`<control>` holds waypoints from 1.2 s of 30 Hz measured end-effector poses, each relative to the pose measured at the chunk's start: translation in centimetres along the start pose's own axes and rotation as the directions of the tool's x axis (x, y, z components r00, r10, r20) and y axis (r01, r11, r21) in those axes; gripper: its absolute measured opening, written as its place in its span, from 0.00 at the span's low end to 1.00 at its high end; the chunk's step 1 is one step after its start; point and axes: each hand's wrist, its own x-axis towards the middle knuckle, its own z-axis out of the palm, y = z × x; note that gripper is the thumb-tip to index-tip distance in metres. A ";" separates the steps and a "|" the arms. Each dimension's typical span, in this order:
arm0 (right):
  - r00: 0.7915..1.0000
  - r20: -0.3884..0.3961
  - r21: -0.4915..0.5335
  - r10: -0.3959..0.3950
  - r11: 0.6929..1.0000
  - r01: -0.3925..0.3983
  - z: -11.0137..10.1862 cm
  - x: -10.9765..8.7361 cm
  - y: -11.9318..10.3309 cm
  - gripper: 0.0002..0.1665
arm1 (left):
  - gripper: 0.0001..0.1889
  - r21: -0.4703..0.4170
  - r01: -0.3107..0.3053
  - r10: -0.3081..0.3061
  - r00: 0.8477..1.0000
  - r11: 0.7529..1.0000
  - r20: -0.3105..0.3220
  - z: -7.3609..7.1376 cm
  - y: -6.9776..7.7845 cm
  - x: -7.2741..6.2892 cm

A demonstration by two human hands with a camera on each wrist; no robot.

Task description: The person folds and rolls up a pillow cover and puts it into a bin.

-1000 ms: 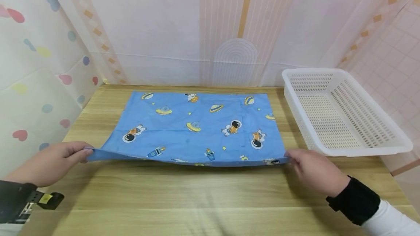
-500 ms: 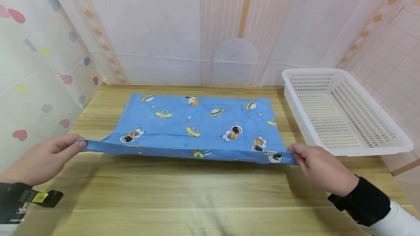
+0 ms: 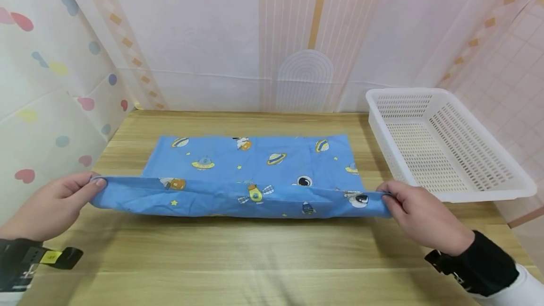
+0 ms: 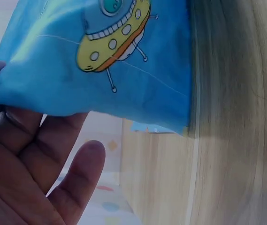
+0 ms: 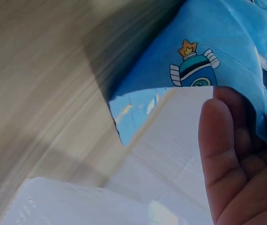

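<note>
A blue cloth [image 3: 221, 159] printed with astronauts, planets and rockets lies on the wooden table, its near edge lifted and hanging as a band toward me. My left hand [image 3: 55, 207] pinches the raised edge at its left corner between thumb and fingers. At the opposite corner my right hand [image 3: 427, 216] pinches the same edge. In the left wrist view the cloth [image 4: 124, 89] droops from the fingers [image 4: 63, 140] with a yellow saucer print showing. The right wrist view shows the cloth [image 5: 217, 42] curving down from the right hand [image 5: 246, 159] to the table.
A white perforated plastic basket [image 3: 405, 169] stands on the table at the right, close to my right hand. Behind the table [image 3: 263, 259] hangs a pale patterned curtain [image 3: 204, 37]. A curtain with coloured spots [image 3: 46, 107] borders the left side.
Both hands have moved slightly up and apart with the pinched edge. The near part of the cloth has risen into a hanging band, and the far edge has slid toward me.
</note>
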 end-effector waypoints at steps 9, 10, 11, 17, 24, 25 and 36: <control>0.982 -0.157 0.094 0.109 0.991 -0.096 0.5 1.3 -0.9 0.08 | 0.22 0.030 0.056 -0.054 0.997 0.998 -0.047 0.3 0.3 1.2; 0.976 -0.175 0.104 0.129 0.988 -0.112 0.6 1.5 -1.0 0.09 | 0.22 0.032 0.058 -0.056 0.997 0.998 -0.054 0.3 0.2 1.3; 0.969 -0.200 0.111 0.146 0.986 -0.126 0.7 1.7 -1.1 0.09 | 0.22 0.037 0.056 -0.054 0.996 0.998 -0.066 0.4 0.2 1.5; 0.928 -0.308 0.178 0.212 0.971 -0.162 1.4 3.1 -1.5 0.12 | 0.20 0.027 0.033 -0.029 0.992 0.999 -0.121 0.6 0.1 2.4; 0.879 -0.415 0.239 0.236 0.960 -0.145 2.2 4.8 -1.8 0.13 | 0.19 0.017 0.105 -0.101 0.981 0.994 -0.168 1.0 1.4 3.1; 0.874 -0.422 0.251 0.242 0.957 -0.143 2.3 5.1 -1.8 0.13 | 0.20 0.018 0.117 -0.112 0.979 0.993 -0.171 1.0 1.5 3.1; 0.833 -0.446 0.347 0.327 0.921 -0.176 2.9 7.5 -1.5 0.14 | 0.23 -0.034 0.187 -0.189 0.953 0.982 -0.237 1.6 2.3 4.8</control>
